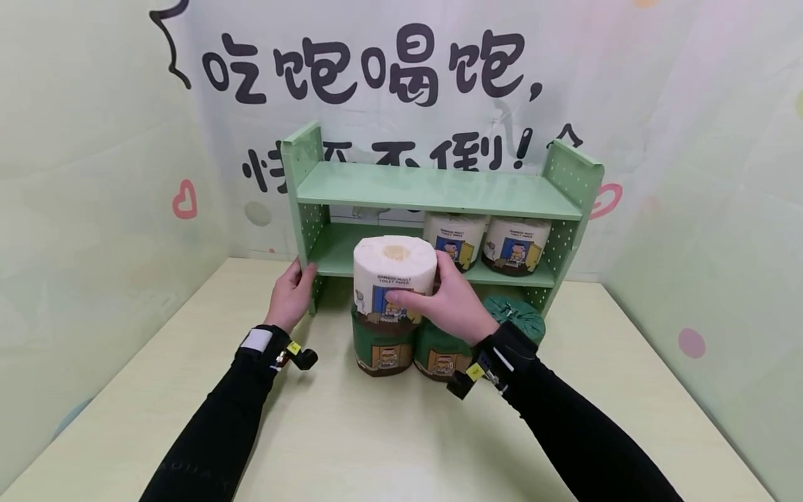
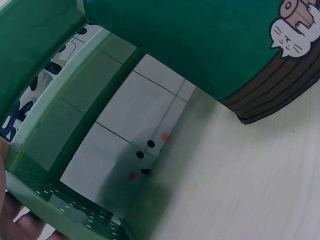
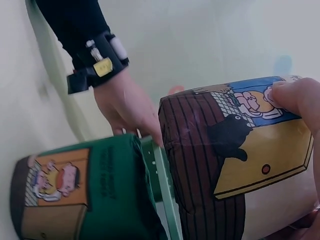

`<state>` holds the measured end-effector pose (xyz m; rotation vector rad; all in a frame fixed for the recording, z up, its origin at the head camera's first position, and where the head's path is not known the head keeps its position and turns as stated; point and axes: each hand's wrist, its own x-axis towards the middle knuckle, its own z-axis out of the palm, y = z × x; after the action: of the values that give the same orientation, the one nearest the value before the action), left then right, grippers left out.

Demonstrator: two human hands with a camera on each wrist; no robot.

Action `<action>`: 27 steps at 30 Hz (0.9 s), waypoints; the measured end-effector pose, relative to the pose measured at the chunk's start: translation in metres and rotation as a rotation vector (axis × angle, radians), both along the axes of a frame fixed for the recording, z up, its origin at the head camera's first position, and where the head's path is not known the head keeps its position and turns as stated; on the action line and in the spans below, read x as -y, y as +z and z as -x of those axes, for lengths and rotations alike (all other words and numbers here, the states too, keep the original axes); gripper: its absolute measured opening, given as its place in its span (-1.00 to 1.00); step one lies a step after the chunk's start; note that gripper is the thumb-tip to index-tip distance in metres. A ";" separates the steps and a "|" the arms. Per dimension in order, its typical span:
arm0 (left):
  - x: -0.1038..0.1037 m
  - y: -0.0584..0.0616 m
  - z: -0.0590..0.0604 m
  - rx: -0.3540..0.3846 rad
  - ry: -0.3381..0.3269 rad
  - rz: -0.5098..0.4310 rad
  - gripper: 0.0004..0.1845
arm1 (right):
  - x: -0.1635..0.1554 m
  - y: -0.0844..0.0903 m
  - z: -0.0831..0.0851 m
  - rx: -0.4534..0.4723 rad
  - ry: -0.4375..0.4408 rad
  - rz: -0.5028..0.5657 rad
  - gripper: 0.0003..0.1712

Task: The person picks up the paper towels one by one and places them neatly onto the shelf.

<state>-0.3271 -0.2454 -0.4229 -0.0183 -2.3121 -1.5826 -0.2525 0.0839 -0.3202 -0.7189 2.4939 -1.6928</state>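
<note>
Fingers of my left hand [image 1: 290, 295] curl round the front left post of the pale green pegboard metal shelf [image 1: 433, 189], steadying it. Right hand [image 1: 447, 301] fingers wrap the white paper-wrapped toilet roll [image 1: 394, 279], held above the green-wrapped rolls [image 1: 383, 348] on the desk [image 1: 389, 439]. Placing step, I judge; next needs lifting it level onto a shelf tier. Roll: cartoon label, brown band at base.

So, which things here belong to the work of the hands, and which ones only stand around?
In the work:
- white paper roll, gripped by the right hand
- green shelf, its side post held by the left hand

Standing around:
- two white rolls on the lower shelf
- green rolls on the table
- wall banner
</note>
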 end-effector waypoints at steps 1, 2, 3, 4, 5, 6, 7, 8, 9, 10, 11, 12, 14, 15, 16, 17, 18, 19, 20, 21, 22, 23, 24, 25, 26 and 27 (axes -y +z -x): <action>0.000 -0.001 0.001 -0.002 0.000 -0.002 -0.35 | 0.001 0.001 0.003 0.003 -0.008 -0.001 0.10; 0.001 -0.001 0.001 -0.003 -0.001 -0.004 -0.36 | 0.002 0.002 0.005 0.007 -0.018 -0.005 0.10; 0.001 -0.001 0.001 -0.005 -0.001 -0.007 -0.36 | 0.003 0.002 0.008 0.012 -0.029 -0.007 0.11; 0.001 -0.002 0.001 -0.007 0.000 -0.008 -0.36 | 0.004 0.003 0.010 0.016 -0.039 -0.008 0.11; 0.001 -0.002 0.002 -0.010 0.001 -0.007 -0.37 | 0.005 0.004 0.012 0.021 -0.048 -0.007 0.12; 0.001 -0.002 0.002 -0.012 0.002 -0.006 -0.37 | 0.006 0.004 0.014 0.024 -0.056 -0.006 0.12; 0.001 -0.002 0.003 -0.014 0.003 -0.006 -0.37 | 0.007 0.004 0.016 0.027 -0.066 -0.007 0.12; 0.001 -0.002 0.003 -0.016 0.004 -0.005 -0.38 | 0.008 0.005 0.019 0.031 -0.071 -0.005 0.13; 0.001 -0.002 0.003 -0.017 0.007 -0.004 -0.38 | 0.009 0.005 0.021 0.035 -0.077 -0.001 0.13; 0.000 -0.002 0.003 -0.017 0.009 -0.005 -0.38 | 0.010 0.004 0.024 0.038 -0.082 0.000 0.13; 0.000 -0.002 0.002 -0.018 0.012 -0.002 -0.38 | 0.011 0.004 0.026 0.043 -0.087 0.005 0.13; 0.000 -0.002 0.002 -0.018 0.016 0.000 -0.39 | 0.011 0.004 0.029 0.045 -0.091 0.009 0.13; -0.001 0.000 0.000 -0.021 0.022 0.001 -0.40 | 0.012 0.003 0.034 0.046 -0.105 0.012 0.13; -0.001 0.000 -0.001 -0.022 0.024 0.003 -0.40 | 0.013 0.004 0.036 0.047 -0.110 0.016 0.13; -0.002 0.001 -0.002 -0.025 0.026 0.005 -0.40 | 0.014 0.004 0.038 0.046 -0.116 0.017 0.13; -0.002 0.002 -0.002 -0.027 0.028 0.008 -0.41 | 0.015 0.004 0.040 0.044 -0.121 0.020 0.12; -0.002 0.002 -0.003 -0.029 0.029 0.007 -0.41 | 0.016 0.004 0.043 0.043 -0.125 0.019 0.13; -0.003 0.003 -0.004 -0.029 0.028 0.007 -0.41 | 0.017 0.004 0.044 0.042 -0.130 0.014 0.13; -0.003 0.003 -0.004 -0.028 0.027 0.009 -0.41 | 0.018 0.005 0.046 0.043 -0.129 0.013 0.13; -0.003 0.003 -0.004 -0.028 0.028 0.013 -0.41 | 0.019 0.005 0.047 0.044 -0.132 0.007 0.14; -0.003 0.003 -0.005 -0.027 0.029 0.014 -0.41 | 0.020 0.005 0.049 0.043 -0.138 -0.004 0.14; -0.004 0.003 -0.005 -0.025 0.029 0.013 -0.41 | 0.021 0.005 0.050 0.045 -0.143 -0.012 0.16; -0.004 0.003 -0.005 -0.025 0.030 0.013 -0.41 | 0.023 0.005 0.051 0.048 -0.147 -0.021 0.16; -0.004 0.003 -0.005 -0.024 0.030 0.013 -0.42 | 0.024 0.005 0.053 0.051 -0.151 -0.028 0.18; -0.004 0.003 -0.004 -0.024 0.031 0.014 -0.42 | 0.025 0.006 0.054 0.055 -0.157 -0.035 0.19; -0.004 0.003 -0.004 -0.025 0.032 0.015 -0.42 | 0.026 0.006 0.055 0.061 -0.164 -0.041 0.22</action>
<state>-0.3228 -0.2414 -0.4199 -0.0045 -2.2936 -1.5412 -0.3071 0.0576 -0.3139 -0.4635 2.6006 -1.6781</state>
